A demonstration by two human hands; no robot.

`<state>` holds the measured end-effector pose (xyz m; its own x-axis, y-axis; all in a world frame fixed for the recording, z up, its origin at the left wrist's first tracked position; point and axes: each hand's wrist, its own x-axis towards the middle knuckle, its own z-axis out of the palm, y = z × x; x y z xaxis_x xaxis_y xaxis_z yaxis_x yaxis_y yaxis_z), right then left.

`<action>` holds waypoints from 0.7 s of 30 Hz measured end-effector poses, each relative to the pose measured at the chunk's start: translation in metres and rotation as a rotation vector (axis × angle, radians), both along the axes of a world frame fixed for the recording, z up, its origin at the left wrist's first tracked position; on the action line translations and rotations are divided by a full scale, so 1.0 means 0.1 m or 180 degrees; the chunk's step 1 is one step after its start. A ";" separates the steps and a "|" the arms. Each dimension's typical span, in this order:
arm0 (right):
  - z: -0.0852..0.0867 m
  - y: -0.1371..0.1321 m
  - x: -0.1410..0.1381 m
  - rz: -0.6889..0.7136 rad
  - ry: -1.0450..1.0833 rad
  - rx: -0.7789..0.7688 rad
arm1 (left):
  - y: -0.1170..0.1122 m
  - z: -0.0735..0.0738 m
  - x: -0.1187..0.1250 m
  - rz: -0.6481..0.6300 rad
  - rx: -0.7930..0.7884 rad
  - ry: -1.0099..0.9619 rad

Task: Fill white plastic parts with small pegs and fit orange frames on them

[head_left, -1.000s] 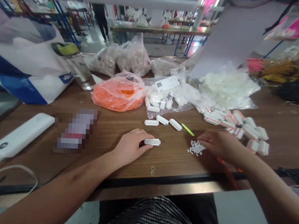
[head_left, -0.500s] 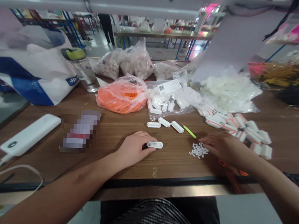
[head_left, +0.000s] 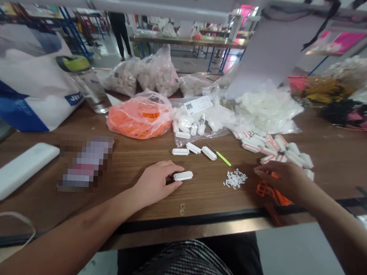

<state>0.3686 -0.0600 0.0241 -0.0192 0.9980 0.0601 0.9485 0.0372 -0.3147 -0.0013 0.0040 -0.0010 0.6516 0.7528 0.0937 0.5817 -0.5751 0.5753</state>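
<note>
Between the thumb and fingers of my left hand [head_left: 158, 181] is a white plastic connector housing [head_left: 183, 176], its face of small holes turned toward me. Above it lie three more white housings [head_left: 180, 151] in a loose row, beside a pick with a lime-green handle [head_left: 223, 158]. A heap of tiny white pins [head_left: 235, 179] is spread on the wood to the right. My right hand [head_left: 282, 179] hovers right of that heap, over orange plastic frames [head_left: 265, 189], fingers stretched leftward and apparently holding nothing. Its thumb is mostly hidden.
White housings with orange edges [head_left: 275, 146] are piled at the right. Behind stand a bag of orange parts [head_left: 138, 118], a bag of white housings [head_left: 199, 118] and a water bottle [head_left: 90, 87]. A white power bank [head_left: 22, 168] lies left on the table [head_left: 123, 159].
My right hand has drawn away rightward from the pin heap, uncovering more of the orange frames. The left hand keeps its hold on the connector housing. The whole view has shifted slightly.
</note>
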 end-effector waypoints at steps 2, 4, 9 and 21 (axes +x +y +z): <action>-0.01 -0.01 0.00 -0.0196 0.0091 -0.0001 | 0.01 0.00 0.00 -0.0013 0.0023 0.0021; -0.04 -0.02 -0.01 -0.0301 0.0177 0.0007 | 0.02 0.01 0.00 -0.0009 0.0064 0.0044; -0.12 -0.01 -0.09 -0.0271 0.0300 -0.0192 | 0.02 0.03 0.01 0.0006 0.0074 0.0094; -0.17 0.00 -0.21 -0.0075 -0.0028 -0.0355 | 0.02 0.01 0.00 -0.0049 0.0030 0.0072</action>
<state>0.3472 -0.0595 0.0072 0.0044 0.9987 -0.0513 0.9514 -0.0199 -0.3074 -0.0017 0.0061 0.0000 0.6652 0.7417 0.0858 0.5856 -0.5895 0.5564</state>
